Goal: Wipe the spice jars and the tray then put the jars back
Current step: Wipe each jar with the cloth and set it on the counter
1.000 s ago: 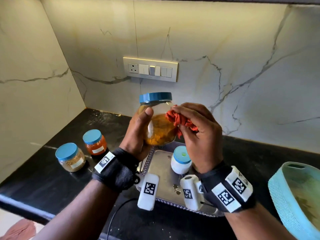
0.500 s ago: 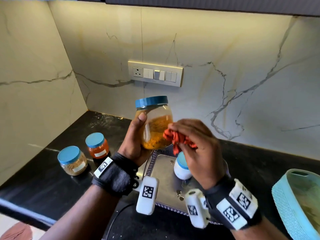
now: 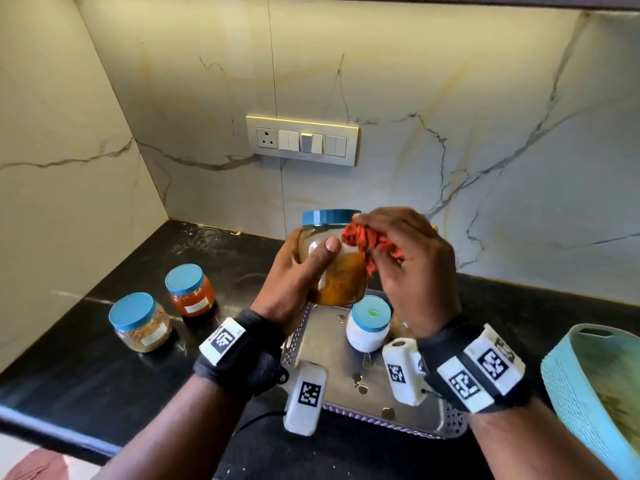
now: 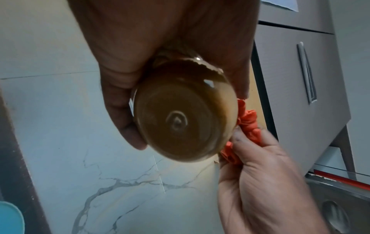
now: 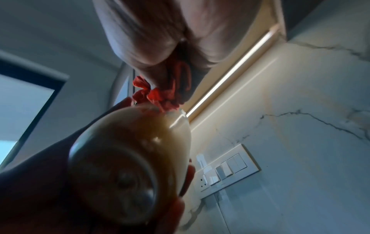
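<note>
My left hand (image 3: 301, 271) grips a clear jar of yellow spice (image 3: 341, 278) with a blue lid, held in the air above the steel tray (image 3: 332, 362). My right hand (image 3: 405, 258) holds a bunched orange-red cloth (image 3: 369, 242) pressed against the jar's upper right side, just under the lid. The left wrist view shows the jar's base (image 4: 180, 117) with the cloth (image 4: 247, 123) at its right edge. In the right wrist view the cloth (image 5: 160, 96) sits on top of the jar (image 5: 128, 158). A white jar with a blue lid (image 3: 367, 325) stands on the tray.
Two blue-lidded jars stand on the black counter at left: one with orange-red spice (image 3: 189, 289), one with tan spice (image 3: 140, 322). A teal woven basket (image 3: 595, 393) is at the right edge. A switch panel (image 3: 302, 140) is on the marble back wall.
The cloth has moved up the jar's side, from its middle to just under the lid. My left thumb now lies further across the jar's front.
</note>
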The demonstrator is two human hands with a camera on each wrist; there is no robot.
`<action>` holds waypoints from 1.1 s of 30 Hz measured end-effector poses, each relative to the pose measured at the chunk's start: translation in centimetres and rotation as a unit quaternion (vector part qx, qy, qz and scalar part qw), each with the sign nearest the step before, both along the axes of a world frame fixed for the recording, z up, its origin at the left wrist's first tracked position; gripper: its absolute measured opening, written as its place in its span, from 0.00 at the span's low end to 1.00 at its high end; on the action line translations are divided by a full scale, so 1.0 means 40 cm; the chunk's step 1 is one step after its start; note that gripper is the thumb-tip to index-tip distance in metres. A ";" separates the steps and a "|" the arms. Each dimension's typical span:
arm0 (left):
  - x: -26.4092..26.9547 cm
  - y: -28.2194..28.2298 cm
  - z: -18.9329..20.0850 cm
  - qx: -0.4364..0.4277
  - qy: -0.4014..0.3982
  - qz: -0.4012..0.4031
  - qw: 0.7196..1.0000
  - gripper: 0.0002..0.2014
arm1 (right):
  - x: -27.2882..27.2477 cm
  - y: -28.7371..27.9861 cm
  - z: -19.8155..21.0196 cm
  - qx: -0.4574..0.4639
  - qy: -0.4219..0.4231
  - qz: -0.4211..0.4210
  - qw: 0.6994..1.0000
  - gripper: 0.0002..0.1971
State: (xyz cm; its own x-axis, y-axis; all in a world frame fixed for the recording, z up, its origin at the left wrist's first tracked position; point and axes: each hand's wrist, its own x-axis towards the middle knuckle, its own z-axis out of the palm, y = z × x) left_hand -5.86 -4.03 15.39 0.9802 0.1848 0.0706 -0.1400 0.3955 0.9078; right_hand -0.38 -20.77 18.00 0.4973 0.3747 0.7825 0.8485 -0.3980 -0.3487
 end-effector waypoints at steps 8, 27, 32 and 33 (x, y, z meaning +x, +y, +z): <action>0.015 0.010 0.023 0.010 -0.004 0.052 0.999 0.40 | -0.102 -0.014 -0.061 -0.087 -0.069 0.062 0.992 0.15; 0.013 -0.019 0.015 0.019 0.001 0.033 0.999 0.42 | 0.014 -0.006 0.029 0.080 0.044 0.007 0.996 0.17; 0.017 0.011 0.016 -0.037 -0.019 0.039 0.998 0.36 | -0.081 -0.018 -0.029 0.009 0.018 0.048 0.999 0.19; 0.015 0.019 0.017 -0.038 -0.014 0.045 0.998 0.39 | -0.109 -0.022 -0.047 -0.010 0.006 0.053 0.999 0.19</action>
